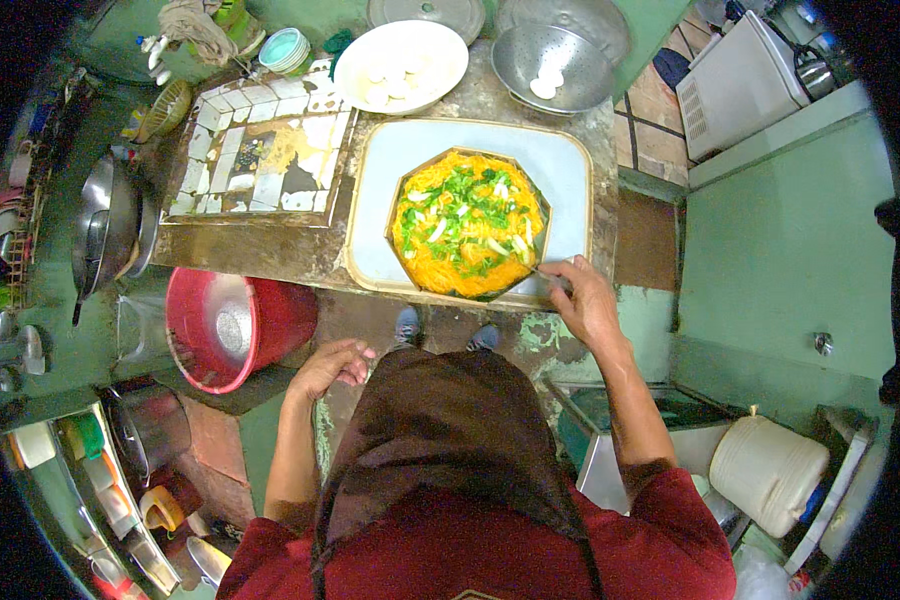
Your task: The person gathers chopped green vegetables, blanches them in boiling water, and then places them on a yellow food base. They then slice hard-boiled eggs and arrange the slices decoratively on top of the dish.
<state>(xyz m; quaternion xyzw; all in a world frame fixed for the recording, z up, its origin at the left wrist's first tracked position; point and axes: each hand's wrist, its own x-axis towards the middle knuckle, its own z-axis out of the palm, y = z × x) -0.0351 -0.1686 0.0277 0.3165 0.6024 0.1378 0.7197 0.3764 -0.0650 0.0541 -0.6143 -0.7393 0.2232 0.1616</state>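
Orange-yellow noodles (440, 262) fill an octagonal dark-rimmed platter (388, 232), with chopped greens and pale strips scattered on top. The platter rests on a light-blue tray (375, 170) at the front of the worn counter. My right hand (585, 303) is closed at the platter's near right edge, pinching a thin metal utensil (542, 271). The utensil's tip meets the noodles, so its kind does not show. My left hand (332, 368) hangs in front of the counter, loosely curled with fingers apart and nothing in it.
Behind the tray, a white bowl (445, 58) holds pale pieces and a metal colander (580, 60) holds white round pieces. A tiled sink area (205, 180) lies left. Below it stands a red tub (295, 320). A white jug (767, 470) is at lower right.
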